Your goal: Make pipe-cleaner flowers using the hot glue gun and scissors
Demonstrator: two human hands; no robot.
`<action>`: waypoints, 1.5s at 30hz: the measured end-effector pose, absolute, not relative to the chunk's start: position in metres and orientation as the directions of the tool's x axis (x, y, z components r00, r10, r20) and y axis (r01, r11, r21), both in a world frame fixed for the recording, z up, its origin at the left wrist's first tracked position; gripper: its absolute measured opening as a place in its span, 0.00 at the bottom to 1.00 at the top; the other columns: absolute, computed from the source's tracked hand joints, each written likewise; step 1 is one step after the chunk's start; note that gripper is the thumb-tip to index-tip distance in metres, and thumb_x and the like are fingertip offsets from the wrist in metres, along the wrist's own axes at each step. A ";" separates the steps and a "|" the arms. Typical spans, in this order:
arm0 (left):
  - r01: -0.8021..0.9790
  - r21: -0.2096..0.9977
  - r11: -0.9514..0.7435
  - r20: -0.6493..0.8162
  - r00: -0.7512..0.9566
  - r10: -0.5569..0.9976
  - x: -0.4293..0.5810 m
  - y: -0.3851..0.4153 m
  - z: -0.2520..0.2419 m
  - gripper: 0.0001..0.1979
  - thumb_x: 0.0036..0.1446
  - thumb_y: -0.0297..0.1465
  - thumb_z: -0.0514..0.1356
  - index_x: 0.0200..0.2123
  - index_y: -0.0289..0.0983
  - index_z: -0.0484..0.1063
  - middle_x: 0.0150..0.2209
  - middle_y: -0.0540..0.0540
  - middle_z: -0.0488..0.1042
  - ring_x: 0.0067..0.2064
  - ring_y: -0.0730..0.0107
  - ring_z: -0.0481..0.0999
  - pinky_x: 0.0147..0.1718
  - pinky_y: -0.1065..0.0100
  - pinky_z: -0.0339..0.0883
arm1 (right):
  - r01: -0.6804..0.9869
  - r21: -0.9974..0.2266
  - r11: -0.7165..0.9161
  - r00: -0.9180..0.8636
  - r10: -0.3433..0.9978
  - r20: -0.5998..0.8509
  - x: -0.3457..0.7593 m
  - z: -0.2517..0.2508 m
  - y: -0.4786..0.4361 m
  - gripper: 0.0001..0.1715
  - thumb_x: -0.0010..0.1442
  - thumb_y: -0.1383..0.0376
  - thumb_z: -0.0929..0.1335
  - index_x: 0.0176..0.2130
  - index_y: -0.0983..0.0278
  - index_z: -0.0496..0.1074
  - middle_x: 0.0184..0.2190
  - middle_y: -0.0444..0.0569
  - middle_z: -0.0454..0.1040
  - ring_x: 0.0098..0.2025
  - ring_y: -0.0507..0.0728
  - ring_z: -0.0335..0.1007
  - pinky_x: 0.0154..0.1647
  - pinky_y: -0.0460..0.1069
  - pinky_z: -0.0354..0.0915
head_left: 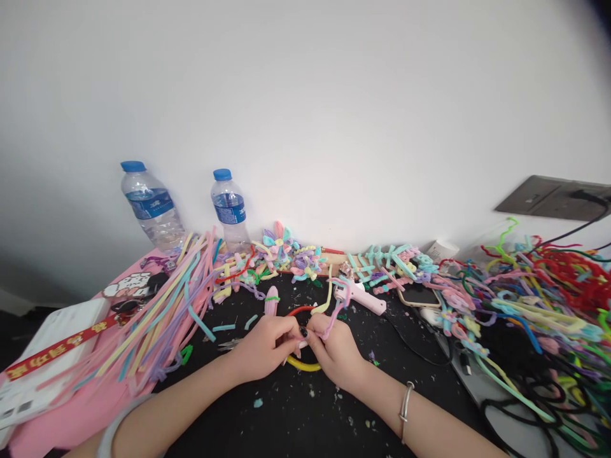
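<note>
My left hand (pixel 270 343) and my right hand (pixel 337 350) meet over the black tabletop, fingers bent and thumbs pressed together in a pinch. Between the fingertips is a small pale piece, mostly hidden. A lilac and pink pipe cleaner (pixel 340 305) rises in curls from my right hand, and a pale yellow pipe cleaner (pixel 329 292) stands up beside it. Under both hands lies a ring, red at the far side and yellow (pixel 304 366) at the near side. A pink fuzzy bud (pixel 272 301) with a green band is just beyond my left hand.
Bundled pastel pipe cleaners (pixel 167 312) lie at left, near two water bottles (pixel 153 210). Fuzzy flowers (pixel 279 242) line the wall. A pink corded tool (pixel 361 299) and a phone (pixel 420 295) lie right of centre. Tangled pipe cleaners (pixel 568 286) fill the right.
</note>
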State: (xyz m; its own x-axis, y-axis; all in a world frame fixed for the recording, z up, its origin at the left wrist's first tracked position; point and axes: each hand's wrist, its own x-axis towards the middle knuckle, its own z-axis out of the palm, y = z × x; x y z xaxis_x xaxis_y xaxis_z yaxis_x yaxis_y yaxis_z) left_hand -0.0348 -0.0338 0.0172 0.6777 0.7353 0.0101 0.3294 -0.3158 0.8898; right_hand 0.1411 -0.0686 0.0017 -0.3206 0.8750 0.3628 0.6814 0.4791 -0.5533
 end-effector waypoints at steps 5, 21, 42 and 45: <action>0.366 0.815 -0.448 0.095 0.680 0.727 -0.036 -0.035 0.016 0.09 0.57 0.29 0.55 0.24 0.36 0.66 0.22 0.51 0.72 0.24 0.74 0.69 0.25 0.74 0.60 | 0.722 -0.520 0.457 -0.306 0.884 0.353 0.140 0.001 -0.069 0.14 0.61 0.67 0.58 0.24 0.63 0.58 0.21 0.42 0.60 0.22 0.50 0.56 0.23 0.45 0.50; 0.166 0.986 0.027 -0.139 0.718 0.682 -0.039 -0.022 0.022 0.14 0.55 0.39 0.58 0.29 0.32 0.72 0.24 0.48 0.74 0.18 0.79 0.65 0.20 0.75 0.60 | 0.402 -0.787 0.468 -0.261 0.882 0.391 0.147 0.000 -0.071 0.12 0.65 0.60 0.57 0.38 0.62 0.65 0.32 0.47 0.69 0.31 0.53 0.65 0.32 0.47 0.61; 0.094 0.990 0.103 -0.132 0.864 0.487 -0.045 -0.012 0.018 0.17 0.58 0.41 0.56 0.27 0.33 0.70 0.21 0.50 0.70 0.22 0.77 0.65 0.24 0.75 0.59 | 0.390 -0.770 0.505 -0.377 0.851 0.366 0.145 -0.001 -0.070 0.03 0.62 0.68 0.61 0.37 0.62 0.64 0.30 0.45 0.67 0.28 0.52 0.63 0.30 0.45 0.61; 0.105 0.990 0.092 -0.137 0.863 0.485 -0.044 -0.012 0.018 0.17 0.58 0.41 0.56 0.27 0.33 0.69 0.21 0.50 0.69 0.23 0.77 0.66 0.24 0.75 0.59 | 0.381 -0.766 0.517 -0.393 0.841 0.372 0.145 0.000 -0.070 0.04 0.63 0.67 0.61 0.35 0.62 0.64 0.30 0.45 0.68 0.30 0.52 0.64 0.32 0.46 0.61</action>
State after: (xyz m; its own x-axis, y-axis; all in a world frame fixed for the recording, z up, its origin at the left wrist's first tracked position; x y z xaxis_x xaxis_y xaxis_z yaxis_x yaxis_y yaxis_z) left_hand -0.0444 -0.0123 0.0179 0.8635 0.4854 -0.1370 0.1053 0.0922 0.9902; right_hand 0.1449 -0.0699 0.0003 -0.3929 0.8409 0.3721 0.3814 0.5172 -0.7662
